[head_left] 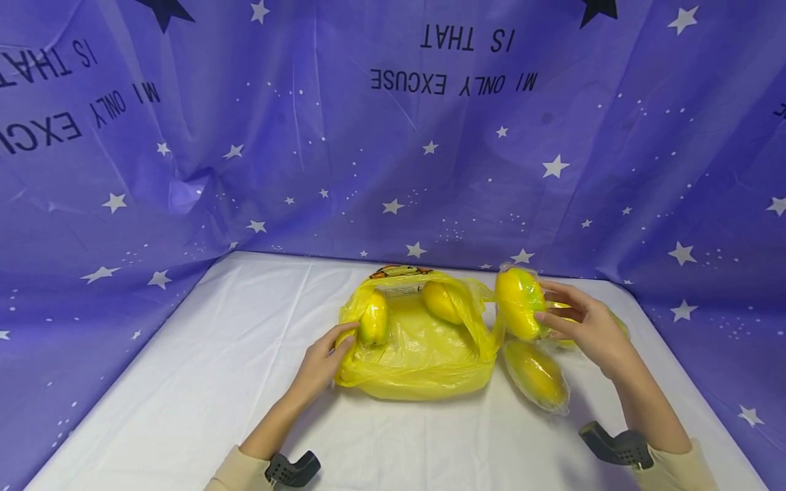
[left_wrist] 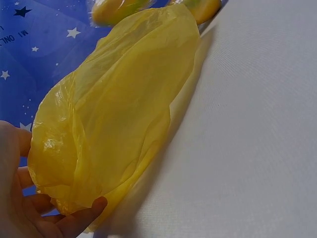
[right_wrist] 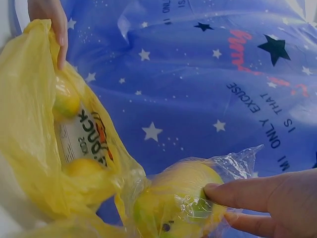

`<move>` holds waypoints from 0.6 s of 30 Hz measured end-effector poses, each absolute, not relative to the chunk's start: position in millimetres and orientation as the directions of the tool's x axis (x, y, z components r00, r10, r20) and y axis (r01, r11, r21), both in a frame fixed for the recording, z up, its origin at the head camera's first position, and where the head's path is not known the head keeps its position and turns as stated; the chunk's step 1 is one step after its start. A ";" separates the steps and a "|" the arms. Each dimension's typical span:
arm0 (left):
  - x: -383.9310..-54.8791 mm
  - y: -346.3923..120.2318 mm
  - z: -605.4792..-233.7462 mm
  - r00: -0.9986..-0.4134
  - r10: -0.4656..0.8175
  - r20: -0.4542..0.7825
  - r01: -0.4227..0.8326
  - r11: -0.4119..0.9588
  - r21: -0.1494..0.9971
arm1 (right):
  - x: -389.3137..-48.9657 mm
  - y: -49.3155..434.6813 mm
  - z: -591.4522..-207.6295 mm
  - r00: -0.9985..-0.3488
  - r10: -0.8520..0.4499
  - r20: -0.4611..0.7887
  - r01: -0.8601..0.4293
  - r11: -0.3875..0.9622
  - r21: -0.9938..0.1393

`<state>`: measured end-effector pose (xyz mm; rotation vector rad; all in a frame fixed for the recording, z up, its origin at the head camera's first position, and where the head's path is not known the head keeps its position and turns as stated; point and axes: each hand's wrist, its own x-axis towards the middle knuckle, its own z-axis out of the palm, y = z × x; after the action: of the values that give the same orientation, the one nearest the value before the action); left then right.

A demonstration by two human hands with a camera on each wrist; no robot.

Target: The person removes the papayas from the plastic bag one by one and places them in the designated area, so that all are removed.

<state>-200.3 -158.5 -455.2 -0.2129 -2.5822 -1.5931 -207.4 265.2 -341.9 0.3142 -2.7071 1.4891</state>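
Observation:
A yellow plastic bag (head_left: 417,382) lies with its mouth open on the white table. My left hand (head_left: 319,365) grips its left rim, thumb and fingers around the thin plastic (left_wrist: 114,109). Inside, one wrapped mango (head_left: 374,319) sits by the left wall and another mango (head_left: 441,302) at the back right. At the bag's right edge, my right hand (head_left: 583,327) holds a yellow-green mango (head_left: 519,303) in clear wrap between thumb and fingers. In the right wrist view, the fingers press on this mango (right_wrist: 183,198), with the bag's plastic right beside it.
Another wrapped mango (head_left: 537,376) lies on the table right of the bag. More yellow fruit in wrap (head_left: 621,326) shows partly behind my right hand. A white tablecloth (head_left: 178,382) covers the table, and a purple star-printed curtain (head_left: 344,177) hangs around its back and sides.

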 end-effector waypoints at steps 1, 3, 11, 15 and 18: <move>-200.2 -158.4 -455.2 -0.985 0.065 0.157 0.170 0.444 0.880 | -206.6 268.1 -342.2 -0.979 -0.156 0.134 -0.197 0.521 -0.831; -200.1 -158.2 -455.3 -0.986 0.065 0.155 0.168 0.446 0.879 | -205.2 273.8 -343.4 -0.978 -0.151 0.144 -0.203 0.524 -0.827; -200.0 -158.2 -455.5 -0.986 0.061 0.152 0.163 0.445 0.881 | -199.1 292.2 -342.8 -0.977 -0.098 0.187 -0.209 0.567 -0.797; -200.4 -158.2 -455.7 -0.986 0.061 0.154 0.164 0.444 0.881 | -194.9 301.9 -342.6 -0.976 -0.079 0.204 -0.209 0.606 -0.767; -200.3 -158.4 -455.6 -0.986 0.061 0.155 0.165 0.448 0.879 | -192.6 308.9 -343.8 -0.977 -0.090 0.195 -0.207 0.626 -0.751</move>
<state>-200.3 -158.4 -455.6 -0.2023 -2.5861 -1.5873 -192.6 308.9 -343.8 0.2490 -2.7067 1.2771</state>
